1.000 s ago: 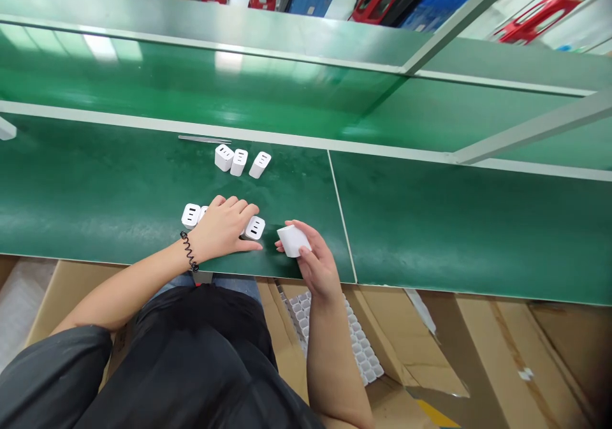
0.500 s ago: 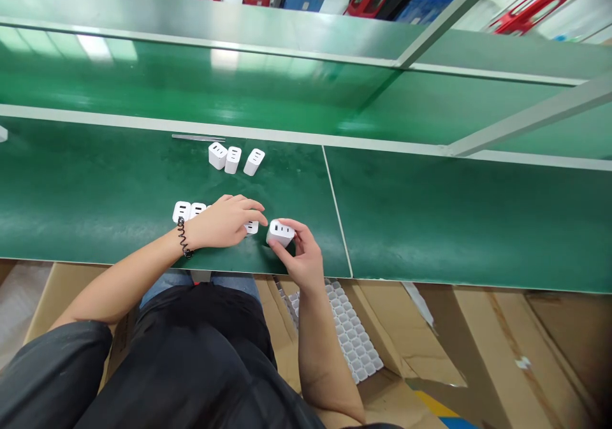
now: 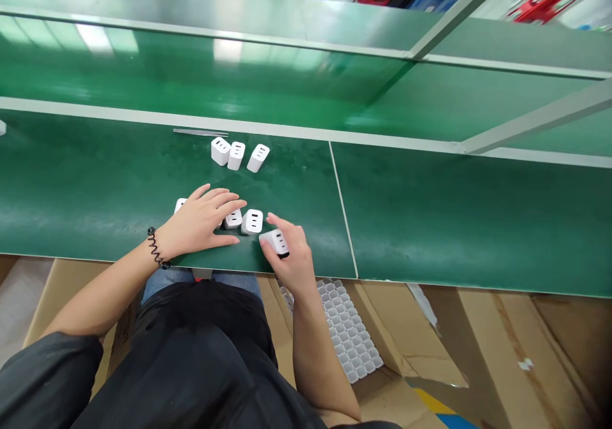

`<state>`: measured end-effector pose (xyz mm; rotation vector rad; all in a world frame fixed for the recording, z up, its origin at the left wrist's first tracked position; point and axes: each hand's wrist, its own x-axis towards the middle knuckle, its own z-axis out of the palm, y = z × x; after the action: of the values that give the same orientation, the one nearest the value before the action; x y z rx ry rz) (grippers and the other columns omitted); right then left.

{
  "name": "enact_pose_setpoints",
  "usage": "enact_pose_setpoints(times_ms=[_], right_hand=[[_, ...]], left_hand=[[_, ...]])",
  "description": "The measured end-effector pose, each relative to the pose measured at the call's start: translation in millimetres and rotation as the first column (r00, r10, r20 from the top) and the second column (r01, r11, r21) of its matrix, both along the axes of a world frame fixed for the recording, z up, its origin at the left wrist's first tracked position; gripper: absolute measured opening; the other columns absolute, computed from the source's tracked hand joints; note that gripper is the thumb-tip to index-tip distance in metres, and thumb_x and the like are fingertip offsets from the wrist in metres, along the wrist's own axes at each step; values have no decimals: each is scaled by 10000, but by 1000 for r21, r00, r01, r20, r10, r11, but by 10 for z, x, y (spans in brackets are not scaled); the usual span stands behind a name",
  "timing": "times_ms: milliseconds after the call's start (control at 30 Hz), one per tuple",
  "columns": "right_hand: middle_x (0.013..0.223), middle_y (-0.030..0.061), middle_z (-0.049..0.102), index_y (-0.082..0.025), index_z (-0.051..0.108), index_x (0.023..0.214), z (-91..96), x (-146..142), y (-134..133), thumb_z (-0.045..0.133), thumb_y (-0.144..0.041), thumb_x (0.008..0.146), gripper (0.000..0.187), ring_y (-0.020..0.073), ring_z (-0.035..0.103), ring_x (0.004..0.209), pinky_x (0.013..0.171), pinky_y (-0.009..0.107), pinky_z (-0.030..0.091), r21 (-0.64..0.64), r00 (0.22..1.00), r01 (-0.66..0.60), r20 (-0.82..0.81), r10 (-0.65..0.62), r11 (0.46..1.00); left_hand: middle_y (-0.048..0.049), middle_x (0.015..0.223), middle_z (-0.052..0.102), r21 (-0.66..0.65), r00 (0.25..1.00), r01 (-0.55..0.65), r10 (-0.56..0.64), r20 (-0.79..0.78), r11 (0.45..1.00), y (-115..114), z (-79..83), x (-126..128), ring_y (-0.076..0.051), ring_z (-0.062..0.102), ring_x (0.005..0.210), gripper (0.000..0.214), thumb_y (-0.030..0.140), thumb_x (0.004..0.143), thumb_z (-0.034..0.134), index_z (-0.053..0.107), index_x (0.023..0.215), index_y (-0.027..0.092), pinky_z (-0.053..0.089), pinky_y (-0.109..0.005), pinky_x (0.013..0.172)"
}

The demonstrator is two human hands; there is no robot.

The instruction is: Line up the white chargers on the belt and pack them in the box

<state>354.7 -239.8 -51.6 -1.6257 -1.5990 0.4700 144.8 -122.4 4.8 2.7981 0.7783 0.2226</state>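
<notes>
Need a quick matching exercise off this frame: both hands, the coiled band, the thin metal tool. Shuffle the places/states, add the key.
Column 1
1. Left hand
2. Right hand
3. Coiled band
4. Thin metal tool

Column 2
A. Black, around a wrist
B. Lying beside the white rail
C. Holding one white block
D. Fingers spread, hiding part of a row of white blocks

Pairs: 1-D, 2-C, 3-A, 4-B
</notes>
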Motion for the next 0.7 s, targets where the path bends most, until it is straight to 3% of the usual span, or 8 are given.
enact_pose_setpoints(times_ms=[67, 133, 300, 467, 600, 700], right_hand=[[1201, 105, 646, -253, 563, 1332, 2, 0, 102, 564, -336, 934, 406, 279, 561, 1079, 979, 505, 455, 28, 995, 92, 29, -93, 995], [1266, 126, 607, -238, 542, 1362, 14, 10, 171, 567, -379, 933, 451, 284, 542, 1111, 928, 480, 493, -21, 993, 119, -21, -119, 993], [1421, 95, 481, -315, 428, 1457, 93, 100, 192, 633, -407, 898, 602, 226, 554, 1020, 709, 341, 572, -186, 958, -152, -269, 98, 971], [1318, 81, 523, -338, 410, 1456, 255, 172, 374, 637, -317, 901, 600, 182, 594, 871, 718, 357, 581, -236, 922, -386, -89, 376, 892], [1289, 90, 555, -321, 377, 1462, 392, 219, 621, 669, -363, 883, 650, 228, 644, 935, 748, 391, 581, -312, 804, -531, 108, 585, 788], [1245, 88, 602, -294, 350, 1468, 384, 249, 729, 709, -432, 851, 728, 227, 669, 889, 717, 374, 571, -320, 740, -574, 193, 645, 754]], left_hand=[[-121, 1403, 561, 5, 1000, 4, -4, -8, 1000, 43, 19, -59, -293, 509, 1301, 626, 517, 861, 672, 501, 1361, 182, 335, -479, 1135], [-116, 1409, 556, 5, 1000, 5, -5, -19, 1000, 91, 42, -114, -285, 521, 1288, 627, 524, 854, 679, 510, 1356, 190, 371, -440, 1109], [-105, 1426, 540, -66, 995, 13, -19, -94, 998, 178, 89, -168, -269, 536, 1276, 686, 568, 847, 664, 472, 1393, 200, 437, -389, 1036], [-87, 1327, 615, -124, 975, 61, -85, -204, 990, 227, 82, -53, -233, 627, 1138, 559, 508, 898, 626, 504, 1346, 196, 496, -318, 872], [-72, 1150, 698, -86, 970, 108, -125, -210, 990, 258, 25, -30, -223, 673, 1010, 508, 509, 907, 614, 542, 1287, 180, 494, -307, 768], [-63, 1089, 715, -9, 981, 111, -111, -161, 994, 246, -15, -58, -216, 688, 924, 551, 547, 878, 640, 548, 1264, 165, 485, -313, 702]])
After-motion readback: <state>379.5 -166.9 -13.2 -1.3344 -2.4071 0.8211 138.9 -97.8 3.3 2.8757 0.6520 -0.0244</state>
